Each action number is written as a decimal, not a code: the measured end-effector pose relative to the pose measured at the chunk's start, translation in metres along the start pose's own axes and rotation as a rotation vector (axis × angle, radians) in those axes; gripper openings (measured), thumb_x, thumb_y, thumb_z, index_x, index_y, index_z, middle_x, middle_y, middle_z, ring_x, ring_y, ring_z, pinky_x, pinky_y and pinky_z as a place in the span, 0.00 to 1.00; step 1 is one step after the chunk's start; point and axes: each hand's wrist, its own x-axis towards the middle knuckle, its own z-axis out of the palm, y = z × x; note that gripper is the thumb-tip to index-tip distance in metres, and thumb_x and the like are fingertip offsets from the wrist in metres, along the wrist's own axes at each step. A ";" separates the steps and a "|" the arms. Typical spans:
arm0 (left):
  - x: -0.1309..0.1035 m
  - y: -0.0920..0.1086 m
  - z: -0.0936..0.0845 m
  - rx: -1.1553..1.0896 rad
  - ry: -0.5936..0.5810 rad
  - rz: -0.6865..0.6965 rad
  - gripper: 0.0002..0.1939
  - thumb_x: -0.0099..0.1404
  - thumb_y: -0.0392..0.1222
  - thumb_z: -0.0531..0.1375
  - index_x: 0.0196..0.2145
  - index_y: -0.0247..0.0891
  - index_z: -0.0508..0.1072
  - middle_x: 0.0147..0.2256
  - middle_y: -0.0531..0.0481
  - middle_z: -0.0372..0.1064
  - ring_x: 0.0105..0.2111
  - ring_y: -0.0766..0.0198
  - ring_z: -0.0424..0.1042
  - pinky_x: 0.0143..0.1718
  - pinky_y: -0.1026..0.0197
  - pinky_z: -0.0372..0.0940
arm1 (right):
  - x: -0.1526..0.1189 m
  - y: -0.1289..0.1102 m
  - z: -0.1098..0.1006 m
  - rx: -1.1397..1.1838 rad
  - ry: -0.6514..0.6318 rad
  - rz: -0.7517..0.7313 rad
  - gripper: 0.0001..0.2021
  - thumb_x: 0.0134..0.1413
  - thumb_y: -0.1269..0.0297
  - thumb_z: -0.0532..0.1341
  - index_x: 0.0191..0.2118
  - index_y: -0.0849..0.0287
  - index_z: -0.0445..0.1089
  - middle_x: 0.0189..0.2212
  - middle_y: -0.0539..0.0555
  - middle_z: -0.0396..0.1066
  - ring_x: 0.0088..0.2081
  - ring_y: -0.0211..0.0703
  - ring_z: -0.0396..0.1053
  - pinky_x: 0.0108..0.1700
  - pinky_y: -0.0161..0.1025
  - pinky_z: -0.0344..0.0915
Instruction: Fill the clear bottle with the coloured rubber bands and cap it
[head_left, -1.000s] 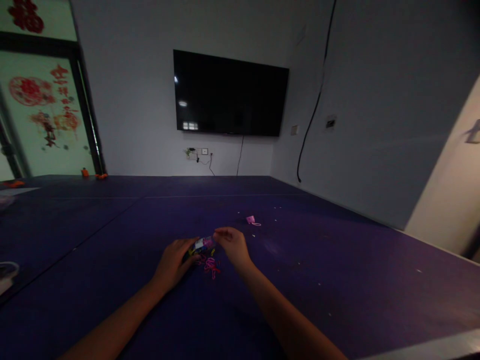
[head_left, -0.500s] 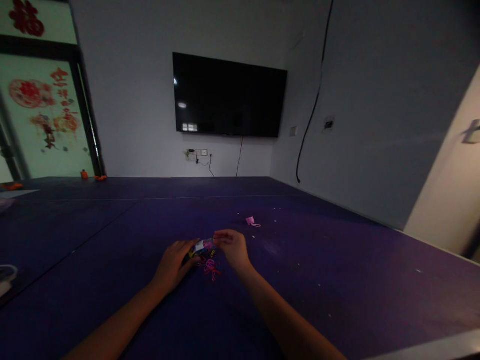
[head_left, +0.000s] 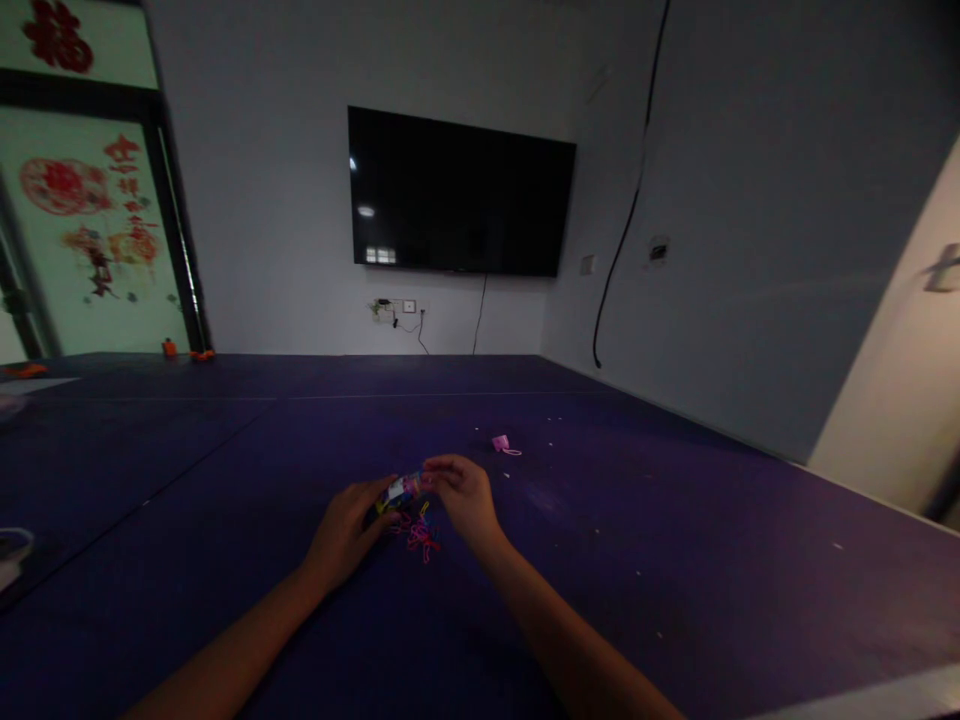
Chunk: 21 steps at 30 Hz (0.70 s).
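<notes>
My left hand [head_left: 351,522] is closed around a small clear bottle [head_left: 403,490] with a pale label, lying on its side. Several coloured pieces show inside it. At the bottle's right end, my right hand [head_left: 463,492] has its thumb and fingertips pressed together; what they hold, if anything, is too small to tell. Just below the bottle lies a loose heap of small pink, red and yellow loops [head_left: 421,540], shaped like paper clips. Farther off, to the right, rests a pink cap [head_left: 500,442] with a loop attached.
Both forearms lie over a wide dark purple surface [head_left: 300,440] with white specks. White cables [head_left: 15,545] are at the left edge. Small orange objects [head_left: 169,348] stand at the far left. A television [head_left: 461,190] hangs on the wall behind.
My right hand has shifted slightly up and left at the bottle's end. The bottle has turned a little in my left hand. The heap and pink cap stay in place.
</notes>
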 end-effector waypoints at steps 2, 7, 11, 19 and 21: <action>0.000 0.001 0.000 -0.001 -0.007 -0.007 0.24 0.63 0.53 0.52 0.55 0.42 0.61 0.45 0.45 0.69 0.42 0.57 0.67 0.43 0.54 0.63 | -0.001 -0.004 0.000 -0.013 -0.003 -0.008 0.08 0.40 0.69 0.58 0.31 0.62 0.69 0.26 0.53 0.72 0.29 0.40 0.72 0.32 0.36 0.69; 0.000 0.006 -0.002 -0.012 -0.029 -0.019 0.23 0.64 0.53 0.51 0.54 0.42 0.62 0.46 0.44 0.68 0.45 0.56 0.66 0.45 0.52 0.61 | -0.001 -0.012 0.000 -0.021 -0.004 -0.016 0.09 0.38 0.67 0.63 0.31 0.61 0.69 0.26 0.53 0.72 0.29 0.40 0.71 0.31 0.35 0.68; 0.001 0.008 -0.003 -0.030 -0.035 -0.037 0.24 0.63 0.54 0.51 0.54 0.41 0.61 0.47 0.44 0.68 0.45 0.56 0.66 0.46 0.52 0.61 | -0.002 -0.016 0.001 0.006 -0.023 -0.048 0.09 0.41 0.64 0.63 0.31 0.61 0.69 0.26 0.53 0.72 0.30 0.40 0.71 0.32 0.35 0.68; 0.001 0.013 -0.005 -0.203 -0.006 -0.227 0.26 0.63 0.55 0.49 0.53 0.37 0.59 0.48 0.41 0.66 0.46 0.54 0.67 0.48 0.51 0.61 | 0.003 -0.004 -0.010 -0.235 0.119 -0.049 0.12 0.50 0.61 0.56 0.36 0.62 0.71 0.31 0.56 0.73 0.30 0.41 0.70 0.31 0.36 0.66; 0.002 0.015 -0.006 -0.278 0.043 -0.316 0.27 0.62 0.56 0.49 0.53 0.37 0.58 0.45 0.42 0.67 0.44 0.54 0.68 0.46 0.50 0.62 | 0.002 0.003 -0.013 -0.484 0.056 -0.002 0.12 0.46 0.62 0.60 0.36 0.63 0.72 0.31 0.56 0.73 0.30 0.41 0.70 0.33 0.37 0.66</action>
